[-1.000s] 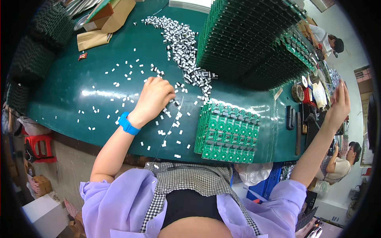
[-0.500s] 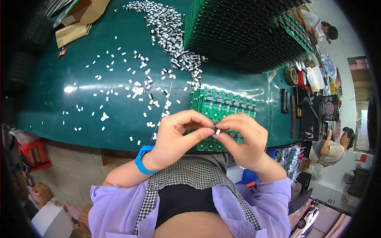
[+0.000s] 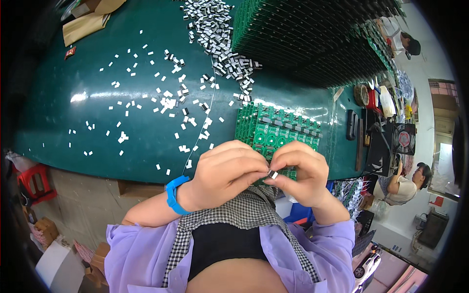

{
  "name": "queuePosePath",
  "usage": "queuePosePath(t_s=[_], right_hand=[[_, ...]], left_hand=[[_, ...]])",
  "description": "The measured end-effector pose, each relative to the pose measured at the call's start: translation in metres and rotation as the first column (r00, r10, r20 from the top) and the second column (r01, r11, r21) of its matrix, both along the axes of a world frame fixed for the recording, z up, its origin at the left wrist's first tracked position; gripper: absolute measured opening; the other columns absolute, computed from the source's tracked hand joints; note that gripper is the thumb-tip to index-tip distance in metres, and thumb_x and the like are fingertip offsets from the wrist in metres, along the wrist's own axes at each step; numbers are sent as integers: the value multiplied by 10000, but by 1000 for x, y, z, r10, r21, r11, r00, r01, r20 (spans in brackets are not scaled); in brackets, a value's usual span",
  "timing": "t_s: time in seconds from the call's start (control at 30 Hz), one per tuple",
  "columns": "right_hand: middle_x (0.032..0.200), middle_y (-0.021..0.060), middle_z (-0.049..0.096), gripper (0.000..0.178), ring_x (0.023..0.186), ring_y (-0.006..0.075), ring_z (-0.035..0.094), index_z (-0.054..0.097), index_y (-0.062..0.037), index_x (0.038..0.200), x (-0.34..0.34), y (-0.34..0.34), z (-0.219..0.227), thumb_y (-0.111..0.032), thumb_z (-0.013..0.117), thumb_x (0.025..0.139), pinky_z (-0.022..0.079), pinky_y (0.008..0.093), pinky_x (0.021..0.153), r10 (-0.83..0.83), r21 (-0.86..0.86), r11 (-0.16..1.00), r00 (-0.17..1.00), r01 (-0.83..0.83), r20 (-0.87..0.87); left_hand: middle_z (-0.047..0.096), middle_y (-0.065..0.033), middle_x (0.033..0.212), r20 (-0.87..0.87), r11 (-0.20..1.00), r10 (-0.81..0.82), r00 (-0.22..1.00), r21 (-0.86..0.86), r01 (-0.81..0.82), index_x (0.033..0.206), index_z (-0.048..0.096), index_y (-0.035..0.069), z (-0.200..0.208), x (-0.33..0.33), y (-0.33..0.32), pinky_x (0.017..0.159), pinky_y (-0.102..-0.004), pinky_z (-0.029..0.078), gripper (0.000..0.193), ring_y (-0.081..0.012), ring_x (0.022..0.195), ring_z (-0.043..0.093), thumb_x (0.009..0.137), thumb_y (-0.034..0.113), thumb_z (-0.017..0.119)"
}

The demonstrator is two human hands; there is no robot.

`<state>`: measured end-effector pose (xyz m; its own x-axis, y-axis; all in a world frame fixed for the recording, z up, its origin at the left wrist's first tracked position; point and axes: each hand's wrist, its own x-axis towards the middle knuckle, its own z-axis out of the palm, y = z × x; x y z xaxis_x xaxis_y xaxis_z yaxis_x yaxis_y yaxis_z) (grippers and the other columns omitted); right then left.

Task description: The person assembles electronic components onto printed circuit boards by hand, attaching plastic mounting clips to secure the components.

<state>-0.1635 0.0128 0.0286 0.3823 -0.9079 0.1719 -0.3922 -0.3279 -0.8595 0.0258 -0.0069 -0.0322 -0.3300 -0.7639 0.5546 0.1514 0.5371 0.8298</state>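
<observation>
Just in front of my body, both hands meet over a small black block with a white face. My left hand, with a blue band at the wrist, is closed, its thumb and fingertips pinching the block's left side. From the other side, my right hand grips the block between thumb and forefinger. Beyond and partly under my hands lies a stack of green circuit boards carrying a row of dark parts. The near part of the boards is hidden by my fingers.
Many similar black-and-white blocks are heaped at the table's far middle. Small white pieces lie scattered across the green table. Tall stacks of green boards stand at the far right. Two people are farther off to the right.
My hands have moved slightly down and right with the block, which now shows more of its black side. The left fingers have closed in nearer together. The whole view has shifted a little.
</observation>
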Motion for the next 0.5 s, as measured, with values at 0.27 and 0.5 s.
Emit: queuePosePath(t_s=[0.27, 0.5], right_hand=[[836, 119, 658, 209, 706, 218, 657, 669, 13, 849, 6, 1, 0, 24, 765, 663, 542, 292, 614, -21, -232, 973, 986, -19, -168], [837, 113, 658, 209, 735, 215, 656, 661, 24, 844, 5, -1, -4, 25, 768, 665, 540, 289, 626, -5, -155, 988, 993, -13, -118]], left_hand=[[658, -114, 852, 56, 996, 93, 994, -16, -93, 902, 645, -10, -4, -1, 6, 670, -333, 520, 214, -267, 751, 640, 707, 6, 732], [663, -133, 815, 50, 991, 130, 990, -34, -128, 845, 658, -11, -10, 2, 7, 623, -315, 514, 184, -258, 717, 646, 676, -15, 731]])
